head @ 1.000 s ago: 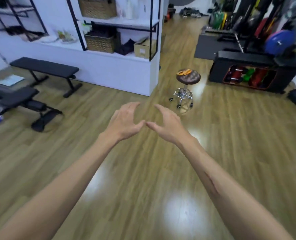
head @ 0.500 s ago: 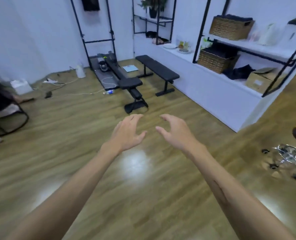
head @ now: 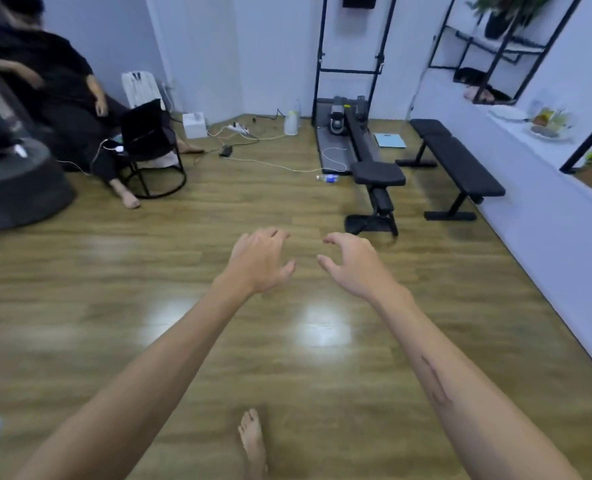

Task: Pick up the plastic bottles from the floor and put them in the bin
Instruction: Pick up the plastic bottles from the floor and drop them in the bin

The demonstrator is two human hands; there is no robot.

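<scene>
Your bare foot (head: 253,441) is at 6 o'clock on the wood floor (head: 114,306). Both arms are out ahead, palms down. Your left hand (head: 260,263) and right hand (head: 353,265) are just apart, fingers spread and loosely curled, holding nothing. Plastic bottle (head: 328,178) lies on its side at 12 o'clock, well beyond your hands, just left of the black bench (head: 377,178). Seated person (head: 62,98) at 10 o'clock.
</scene>
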